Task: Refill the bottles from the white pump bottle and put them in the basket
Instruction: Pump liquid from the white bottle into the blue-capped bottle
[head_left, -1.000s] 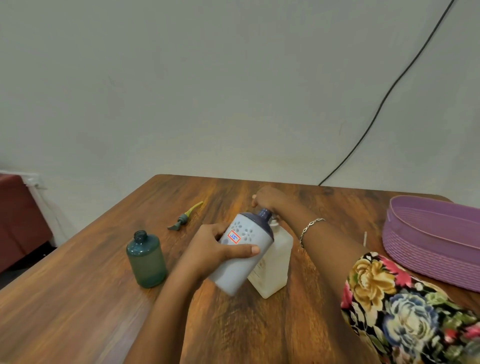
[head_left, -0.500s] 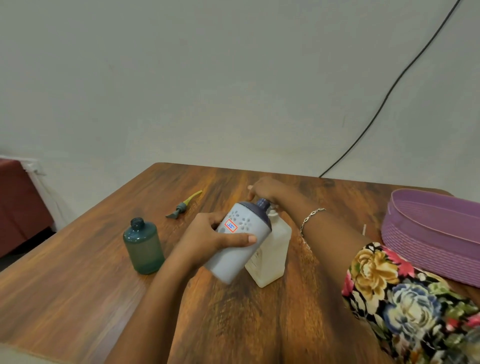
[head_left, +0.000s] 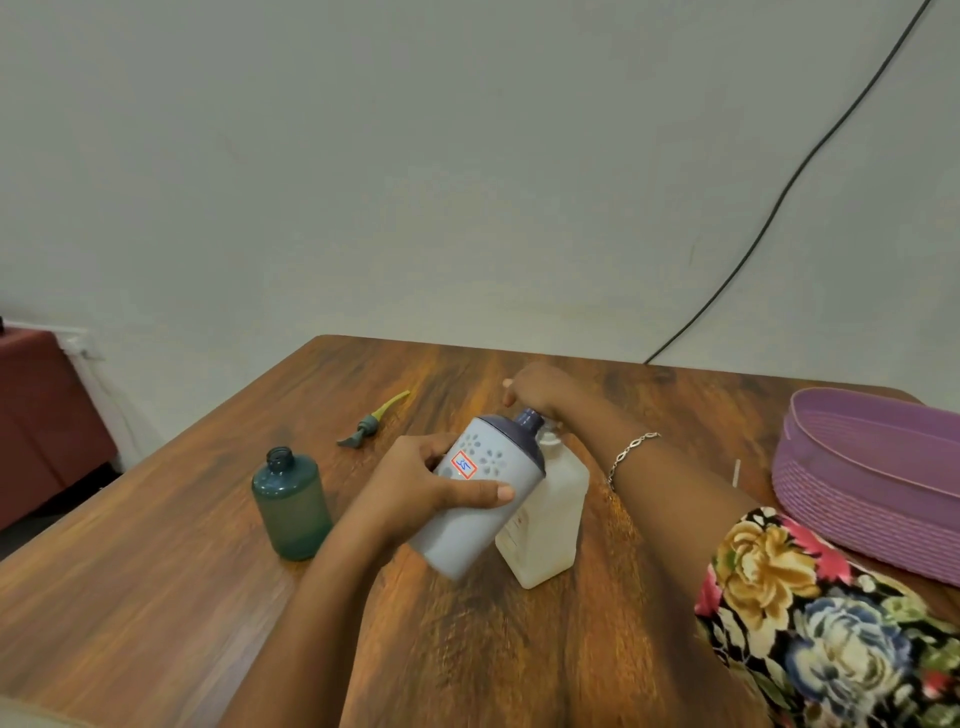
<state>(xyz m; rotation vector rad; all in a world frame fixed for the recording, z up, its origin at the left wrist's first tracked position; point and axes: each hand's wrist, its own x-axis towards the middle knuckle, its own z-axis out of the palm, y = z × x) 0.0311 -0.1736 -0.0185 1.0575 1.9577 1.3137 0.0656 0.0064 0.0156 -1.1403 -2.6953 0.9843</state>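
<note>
While the left hand (head_left: 415, 483) grips the grey bottle (head_left: 478, 519), tilted over the counter (head_left: 156, 597) with its neck at the white bottle's (head_left: 545, 530) top, the right hand (head_left: 535, 389) covers that top, finger curl hidden. Keep the neck under the spout and press slowly, fully.

A wooden worktop (head_left: 467, 649) with strong brown and orange grain fills the lower half of the view, and its far edge meets a plain pale wall (head_left: 415, 182). A black cable (head_left: 784, 191) runs diagonally down the wall from the upper right corner and drops behind the worktop's far edge. At the far left, beyond the worktop, stands a dark red piece of furniture (head_left: 47, 415). A short thin white stick (head_left: 735, 473) lies on the worktop toward its right side
</note>
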